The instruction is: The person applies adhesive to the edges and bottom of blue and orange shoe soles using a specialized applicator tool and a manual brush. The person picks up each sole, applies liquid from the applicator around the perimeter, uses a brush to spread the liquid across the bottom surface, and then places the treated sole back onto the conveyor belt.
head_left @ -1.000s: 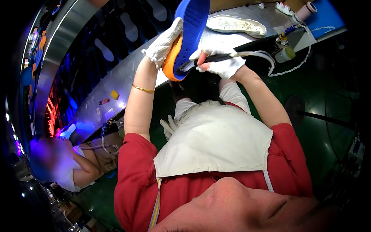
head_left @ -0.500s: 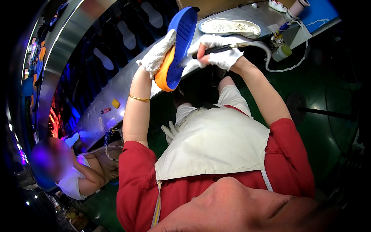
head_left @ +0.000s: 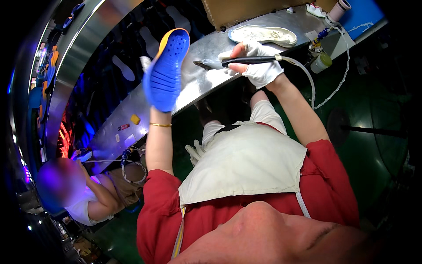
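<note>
A blue shoe sole [head_left: 169, 72] with an orange rim is held up in my left hand [head_left: 145, 64]. Most of that white-gloved hand is hidden behind the sole; only a bit of glove shows at its left edge. My right hand [head_left: 259, 66], in a white glove with bare thumb and fingertip, is closed around the black handle of a glue brush [head_left: 248, 60]. The brush's dark bristles point left toward the sole, apart from it. From the handle's end runs a whitish hose [head_left: 303, 72].
A metal bench [head_left: 198, 83] runs beneath my hands, with a white shoe sole [head_left: 263, 36] lying on it. Behind stands a cardboard box [head_left: 246, 12]; a jar [head_left: 321, 63] hangs low right. Sole shapes [head_left: 123, 68] lie on a dark belt left. A co-worker [head_left: 99, 196] sits lower left.
My left hand has turned the blue sole, so its orange end now points up and away, and shifted it left. My right hand has drawn the brush away from the sole.
</note>
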A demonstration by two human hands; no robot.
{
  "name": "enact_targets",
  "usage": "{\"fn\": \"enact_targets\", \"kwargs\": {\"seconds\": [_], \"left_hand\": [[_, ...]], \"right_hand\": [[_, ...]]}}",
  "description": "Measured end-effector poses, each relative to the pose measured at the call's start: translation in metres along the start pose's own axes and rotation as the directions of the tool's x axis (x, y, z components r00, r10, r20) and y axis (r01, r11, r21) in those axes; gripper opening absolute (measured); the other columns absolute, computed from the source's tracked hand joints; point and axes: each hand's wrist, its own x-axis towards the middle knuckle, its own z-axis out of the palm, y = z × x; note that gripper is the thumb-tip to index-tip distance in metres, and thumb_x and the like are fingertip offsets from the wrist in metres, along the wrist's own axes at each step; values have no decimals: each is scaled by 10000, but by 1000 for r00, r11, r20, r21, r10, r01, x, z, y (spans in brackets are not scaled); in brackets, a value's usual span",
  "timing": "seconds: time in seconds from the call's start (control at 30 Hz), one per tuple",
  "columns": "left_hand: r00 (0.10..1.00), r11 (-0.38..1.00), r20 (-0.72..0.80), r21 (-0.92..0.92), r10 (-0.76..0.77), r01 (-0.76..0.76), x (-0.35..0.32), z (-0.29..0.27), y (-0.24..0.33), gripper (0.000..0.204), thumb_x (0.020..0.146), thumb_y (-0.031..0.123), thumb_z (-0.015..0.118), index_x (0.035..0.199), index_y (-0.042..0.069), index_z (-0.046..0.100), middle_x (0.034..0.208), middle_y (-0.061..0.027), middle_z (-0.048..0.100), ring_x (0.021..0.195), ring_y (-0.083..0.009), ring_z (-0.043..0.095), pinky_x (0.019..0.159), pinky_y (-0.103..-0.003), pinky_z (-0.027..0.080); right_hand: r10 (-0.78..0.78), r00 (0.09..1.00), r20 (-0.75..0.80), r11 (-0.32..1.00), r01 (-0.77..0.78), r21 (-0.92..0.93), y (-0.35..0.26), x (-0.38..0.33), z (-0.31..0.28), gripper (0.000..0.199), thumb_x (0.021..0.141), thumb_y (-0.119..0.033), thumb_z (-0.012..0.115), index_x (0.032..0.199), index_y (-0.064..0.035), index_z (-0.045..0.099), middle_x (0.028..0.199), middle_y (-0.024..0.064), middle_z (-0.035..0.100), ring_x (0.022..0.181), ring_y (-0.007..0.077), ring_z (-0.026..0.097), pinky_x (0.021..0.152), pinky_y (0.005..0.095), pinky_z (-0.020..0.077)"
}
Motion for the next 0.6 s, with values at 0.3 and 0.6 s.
{"fn": "enact_targets", "kwargs": {"seconds": [0.3, 0.6], "left_hand": [[971, 839, 12, -501, -237, 211, -39, 60, -80, 556, 818, 307, 572, 1265, 12, 426, 1232, -206, 500, 1117, -337, 506, 980, -483, 394], [984, 929, -131, -366, -120, 64, -33, 65, -90, 665, 836, 593, 477, 1242, 67, 448, 1176, -114, 539, 1025, -231, 548, 915, -377, 460]], "right_hand": [[-144, 958, -246, 988, 126, -90, 32, 0, 9, 219, 783, -88, 677, 939, -36, 533, 819, 40, 606, 707, 101, 578, 661, 234, 482], [-65, 995, -72, 995, 70, 76, 24, -21, 26, 259, 760, -63, 643, 980, -24, 513, 826, 67, 596, 720, 109, 596, 662, 253, 504]]}}
